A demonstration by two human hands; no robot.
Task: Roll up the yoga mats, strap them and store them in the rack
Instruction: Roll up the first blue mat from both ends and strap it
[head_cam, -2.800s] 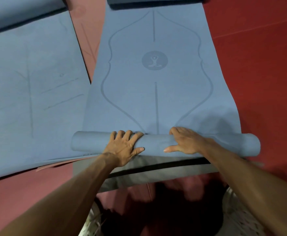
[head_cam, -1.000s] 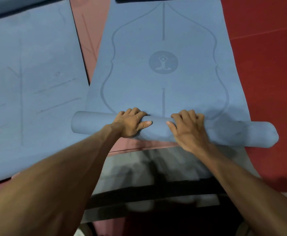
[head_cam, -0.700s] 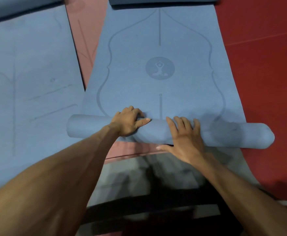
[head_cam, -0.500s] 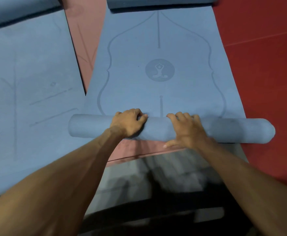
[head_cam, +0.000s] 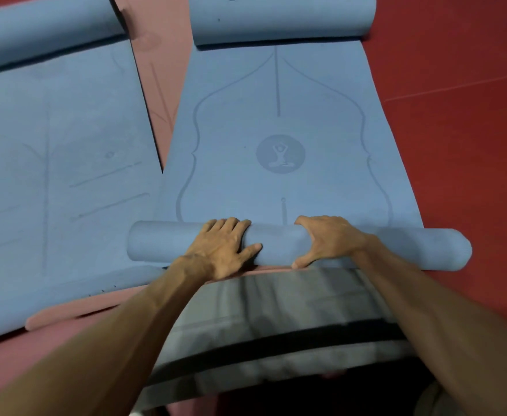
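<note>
Mat (head_cam: 279, 175) centre frame, lower end wound into roll (head_cam: 396, 247) at lower centre. Left hand (head_cam: 222, 250) and right hand (head_cam: 327, 238) side by side, fingers curled over roll, thumbs on its lower side. Second mat (head_cam: 51, 145) at left.

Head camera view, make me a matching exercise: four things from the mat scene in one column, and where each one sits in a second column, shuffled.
1. roll
2. round emblem
3. grey mat
4. second blue mat

A. nearest the person, this side of the roll
B. flat, left of the mat with the roll
C. gripped by left hand and right hand
D. on the flat stretch beyond the roll

Pairs: 1-C, 2-D, 3-A, 4-B
</note>
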